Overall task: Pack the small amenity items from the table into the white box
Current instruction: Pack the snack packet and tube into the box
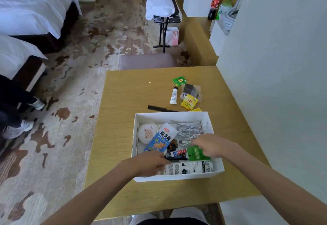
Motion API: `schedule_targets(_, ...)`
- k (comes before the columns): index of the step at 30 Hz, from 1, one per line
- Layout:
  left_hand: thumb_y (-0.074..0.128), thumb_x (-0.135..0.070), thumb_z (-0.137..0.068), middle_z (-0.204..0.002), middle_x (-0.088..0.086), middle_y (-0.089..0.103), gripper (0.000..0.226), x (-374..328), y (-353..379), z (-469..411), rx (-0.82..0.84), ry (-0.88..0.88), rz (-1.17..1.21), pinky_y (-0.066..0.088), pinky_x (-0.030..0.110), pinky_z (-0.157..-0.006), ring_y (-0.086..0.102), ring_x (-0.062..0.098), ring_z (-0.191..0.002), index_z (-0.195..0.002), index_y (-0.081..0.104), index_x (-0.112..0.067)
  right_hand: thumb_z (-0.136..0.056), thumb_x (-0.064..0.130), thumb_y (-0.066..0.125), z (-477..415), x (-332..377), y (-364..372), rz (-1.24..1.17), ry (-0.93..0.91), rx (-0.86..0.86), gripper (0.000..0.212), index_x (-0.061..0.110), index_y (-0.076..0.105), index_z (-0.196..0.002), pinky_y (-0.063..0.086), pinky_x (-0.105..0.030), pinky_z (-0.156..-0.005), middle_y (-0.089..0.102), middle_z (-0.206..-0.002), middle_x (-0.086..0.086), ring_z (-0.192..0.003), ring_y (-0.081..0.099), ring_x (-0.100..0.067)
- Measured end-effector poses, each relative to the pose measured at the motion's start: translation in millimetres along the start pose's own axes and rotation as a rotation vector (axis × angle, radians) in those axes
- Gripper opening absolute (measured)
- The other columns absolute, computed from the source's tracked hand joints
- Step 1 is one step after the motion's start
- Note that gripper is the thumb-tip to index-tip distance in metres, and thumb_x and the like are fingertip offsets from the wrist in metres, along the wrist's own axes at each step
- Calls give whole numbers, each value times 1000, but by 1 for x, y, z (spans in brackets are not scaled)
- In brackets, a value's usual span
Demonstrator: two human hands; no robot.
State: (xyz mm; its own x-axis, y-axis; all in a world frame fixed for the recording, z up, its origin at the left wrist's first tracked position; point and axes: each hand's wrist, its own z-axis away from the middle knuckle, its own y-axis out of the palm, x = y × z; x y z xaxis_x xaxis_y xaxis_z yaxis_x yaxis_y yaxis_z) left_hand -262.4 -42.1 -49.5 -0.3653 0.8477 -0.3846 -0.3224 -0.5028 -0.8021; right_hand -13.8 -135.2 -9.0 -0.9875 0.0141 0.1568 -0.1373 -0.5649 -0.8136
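Two bare hands reach into the open white cardboard box point(177, 115), which sits on the light wooden table point(123, 118) in the head view. The left hand point(148, 164) rests at the box's near left corner, fingers curled together over the end of a white cylindrical can printed with black text point(191, 167), which lies along the box's near wall; whether the fingers actually grip it cannot be told. The right hand point(208, 145) hovers over the box's right half, fingers bent downward and loosely gathered above a green plastic packet point(195, 154); the motion blur hides whether they pinch it.

Inside the box, a round white sheep-faced pad point(146, 133) lies at the far left, a blue-and-white snack packet point(161, 139) beside it, a coil of white cable point(188, 131) at the far right, and a small red-and-white tube point(178, 152) near the middle.

Beyond the box's far wall, still on the table, lie a black plastic comb point(159, 108) just beside that wall, a white squeeze tube point(174, 95), a yellow tea-bag sachet point(189, 102), a clear packet with dark contents point(191, 90) and a green tea sachet point(179, 80) farthest away.
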Motion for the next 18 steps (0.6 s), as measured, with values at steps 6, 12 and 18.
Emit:
schedule_targets(6,50,-24,-95,-135,2,45,53,-2,-10,3,-18,-31,-69,45,38,-88,42,19,-125,-144,31,-30,-87,0,50,-8,6,14,56,20,137,22,10,59,-104,47,-28,-66,53,-88,0,-78,54,-16)
schedule_targets(12,51,-13,-93,-125,-8,60,34,-1,-26,-2,48,-15,112,49,37,-91,51,11,-115,-120,62,-30,-94,12,45,-8,-21,-21,-81,-44,-155,22,15,62,-108,52,-36,-82,63,-106,-1,-96,58,-17)
schedule_targets(18,50,-21,-94,-113,-7,66,24,5,-52,-14,-157,-131,299,49,23,-78,58,1,-92,-111,66,-30,-95,19,54,-9,-53,-48,-392,-91,-434,17,21,67,-106,51,-22,-70,68,-95,8,-82,62,-4)
